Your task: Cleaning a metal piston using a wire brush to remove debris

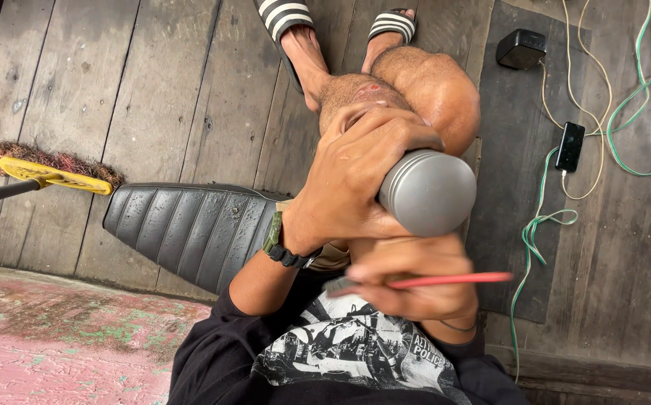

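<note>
The left hand (355, 176) had its fingers wrapped tight around a grey metal cylinder (428, 193), whose ridged end stuck out just past the fingertips. Right below those fingers, the right hand (412, 281) pinched a thin red tool (453, 280), its tip pointing outward beyond the fingers.

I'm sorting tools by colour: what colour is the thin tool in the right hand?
Red, a thin red tool held in the right hand, seen in the head view.
</note>
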